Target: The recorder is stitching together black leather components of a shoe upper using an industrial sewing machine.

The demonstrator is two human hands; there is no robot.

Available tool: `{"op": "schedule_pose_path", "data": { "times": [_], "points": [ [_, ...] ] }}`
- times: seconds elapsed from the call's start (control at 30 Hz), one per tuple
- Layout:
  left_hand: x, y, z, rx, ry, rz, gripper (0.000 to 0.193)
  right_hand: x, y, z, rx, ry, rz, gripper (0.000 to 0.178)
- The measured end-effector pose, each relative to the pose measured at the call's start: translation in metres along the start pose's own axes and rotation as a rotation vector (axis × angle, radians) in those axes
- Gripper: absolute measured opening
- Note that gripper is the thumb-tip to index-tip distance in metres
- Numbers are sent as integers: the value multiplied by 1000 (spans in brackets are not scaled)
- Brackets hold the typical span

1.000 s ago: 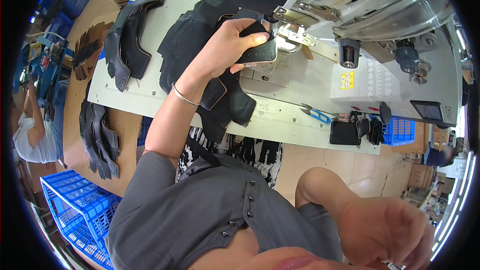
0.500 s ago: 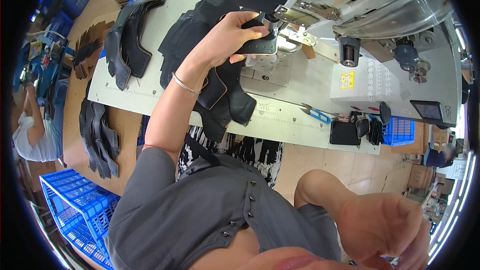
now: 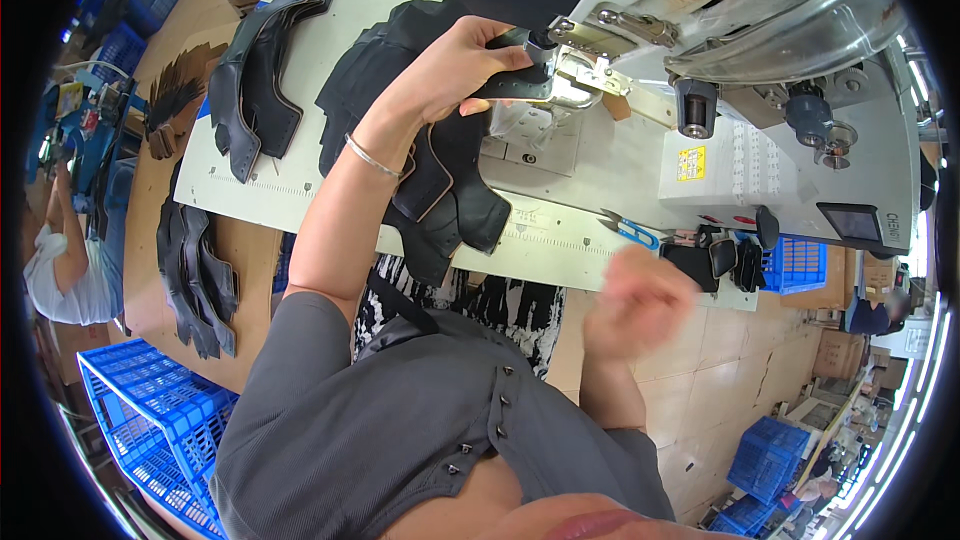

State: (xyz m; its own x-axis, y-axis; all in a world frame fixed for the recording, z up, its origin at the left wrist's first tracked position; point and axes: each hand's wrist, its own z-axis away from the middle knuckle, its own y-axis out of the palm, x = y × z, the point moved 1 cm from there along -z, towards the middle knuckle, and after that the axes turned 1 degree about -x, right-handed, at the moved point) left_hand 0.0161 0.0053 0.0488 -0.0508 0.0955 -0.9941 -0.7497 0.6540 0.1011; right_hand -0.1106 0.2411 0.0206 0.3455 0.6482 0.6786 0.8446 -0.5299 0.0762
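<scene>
My left hand, with a bangle at the wrist, pinches a black leather piece with small holes along its edge. The piece lies under the working head of a white industrial machine; thumb and fingers are close to the metal parts. Below that forearm, a pile of cut black leather pieces covers part of the white table and overhangs its near edge. My right hand is raised near the table's front edge, smeared by motion, so its fingers cannot be read.
Blue-handled snips and small black items lie at the table's right. More curved black leather pieces rest at the left, others on a brown surface. A blue crate stands lower left. Another person sits far left.
My right hand has swung from the lower right up and leftward, toward the table's front edge. My left hand stays at the machine with the leather piece, almost unmoved.
</scene>
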Motion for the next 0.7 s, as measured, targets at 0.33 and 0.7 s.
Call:
{"op": "schedule_pose_path", "data": {
  "times": [0.33,0.7],
  "points": [
    [-11,4,-2,-47,-52,-74,17,-88,-26,86,68,417,509,14],
    [-11,3,-5,-130,-38,1,13,-87,-17,80,176,323,550,10]
  ]
}}
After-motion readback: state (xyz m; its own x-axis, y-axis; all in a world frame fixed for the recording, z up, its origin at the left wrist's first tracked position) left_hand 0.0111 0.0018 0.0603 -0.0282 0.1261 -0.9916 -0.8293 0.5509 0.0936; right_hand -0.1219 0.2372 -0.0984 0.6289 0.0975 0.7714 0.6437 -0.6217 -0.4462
